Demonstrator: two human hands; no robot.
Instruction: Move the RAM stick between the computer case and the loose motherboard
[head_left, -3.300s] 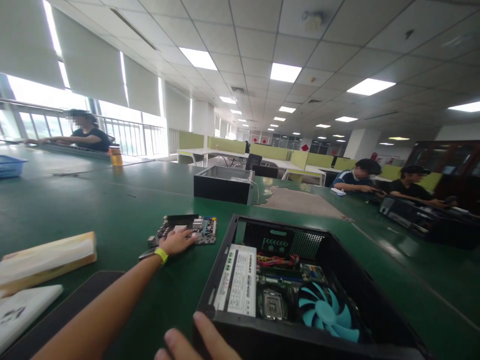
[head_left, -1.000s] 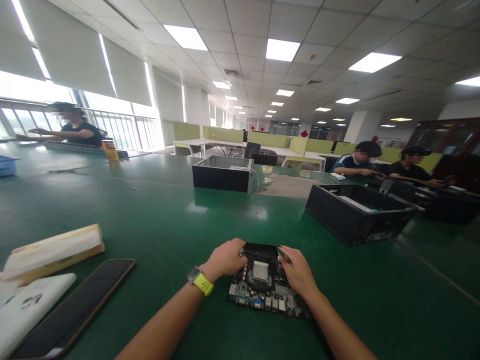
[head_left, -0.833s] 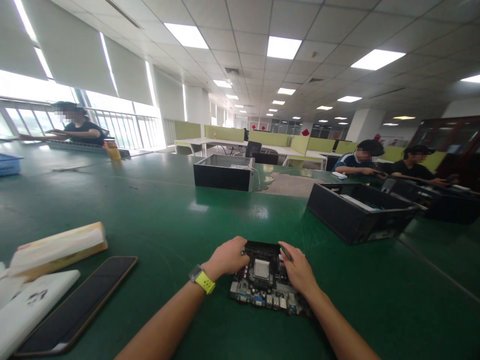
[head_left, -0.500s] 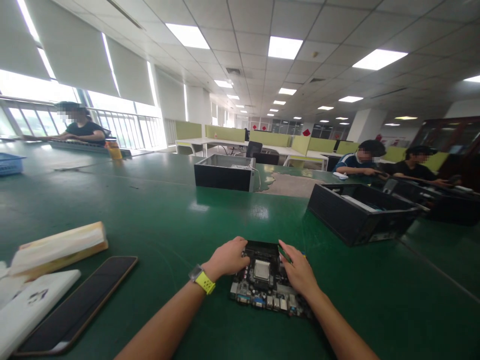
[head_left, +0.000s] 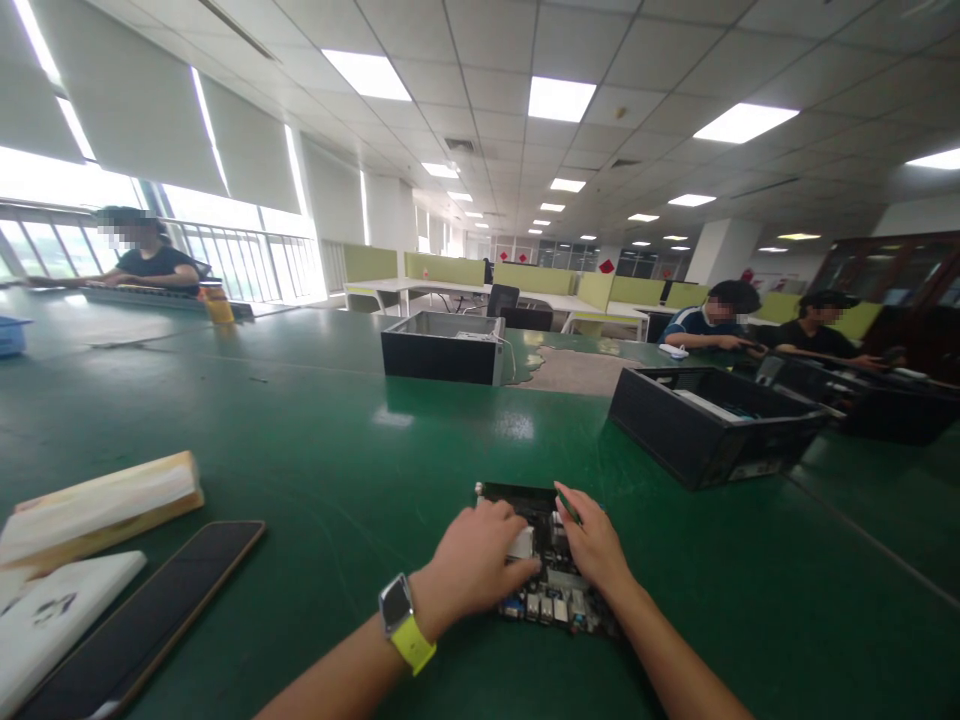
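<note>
A dark motherboard (head_left: 553, 585) with ports along its near edge lies flat on the green table (head_left: 322, 440) just in front of me. My left hand (head_left: 472, 565), with a yellow-strapped watch on the wrist, lies over the board's middle, fingers curled down over the processor socket. My right hand (head_left: 592, 545) rests on the board's right side, fingers bent and touching the parts near its far edge. What the fingertips press on is hidden.
An open black computer case (head_left: 712, 425) stands to the right, another case (head_left: 442, 357) farther back. A phone (head_left: 142, 620), a white box (head_left: 56, 615) and a tan packet (head_left: 97, 505) lie at left. Other people sit at the far left and far right.
My left hand has slid from the board's left edge onto its middle, covering the socket. My right hand has stayed on the right side. Earlier the board was fetched from the left.
</note>
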